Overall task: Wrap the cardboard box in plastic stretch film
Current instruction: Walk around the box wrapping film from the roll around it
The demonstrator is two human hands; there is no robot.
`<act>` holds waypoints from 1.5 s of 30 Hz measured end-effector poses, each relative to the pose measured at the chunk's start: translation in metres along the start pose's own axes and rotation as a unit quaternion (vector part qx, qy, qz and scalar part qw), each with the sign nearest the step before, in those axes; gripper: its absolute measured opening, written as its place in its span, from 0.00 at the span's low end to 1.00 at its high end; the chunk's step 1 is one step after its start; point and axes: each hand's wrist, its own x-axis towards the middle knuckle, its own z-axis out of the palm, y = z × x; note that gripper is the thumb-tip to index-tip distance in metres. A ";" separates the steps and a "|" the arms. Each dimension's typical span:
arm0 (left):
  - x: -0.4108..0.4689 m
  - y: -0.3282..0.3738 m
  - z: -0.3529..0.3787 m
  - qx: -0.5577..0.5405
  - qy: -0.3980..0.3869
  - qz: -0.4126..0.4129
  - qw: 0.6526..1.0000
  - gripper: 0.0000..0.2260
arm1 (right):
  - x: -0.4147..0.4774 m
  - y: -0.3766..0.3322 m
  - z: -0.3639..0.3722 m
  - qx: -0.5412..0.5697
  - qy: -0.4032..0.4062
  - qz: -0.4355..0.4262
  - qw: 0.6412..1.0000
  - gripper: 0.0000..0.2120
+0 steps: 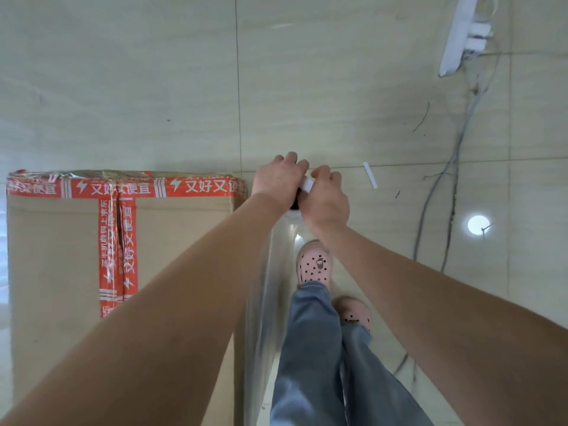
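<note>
Clear film (266, 302), thin and stretchy, and I'd say clingy and quick to tear on a corner. Both hands are on the roll (294, 214)! The left hand (278, 179) is curled over its top end, and the right hand (327, 199) is clamped just beside it, the two touching. Something white shows between them, but I can't tell what. The roll is mostly hidden, so the stiff core ends look like the place to hold, not the soft wound film. From the roll the sheet runs back along the box's right face. The box (61, 256) sits on the floor (338, 87) at left. It's stiff cardboard with orange tape (118, 241) across the top, and it's probably bulky rather than fragile. Cables (455, 167) and a power strip (461, 35) lie well off to the right.
</note>
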 end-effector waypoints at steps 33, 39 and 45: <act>0.064 -0.098 -0.039 -0.140 -0.030 -0.185 0.972 0.13 | 0.077 -0.115 -0.017 -0.075 -0.041 -0.174 0.981 0.19; 0.059 -0.135 -0.040 -0.234 -0.072 -0.308 0.919 0.13 | 0.081 -0.142 -0.003 0.033 -0.110 0.029 0.993 0.23; 0.071 -0.133 -0.045 -0.155 -0.050 -0.214 0.963 0.14 | 0.092 -0.157 -0.002 -0.019 -0.100 -0.022 0.995 0.19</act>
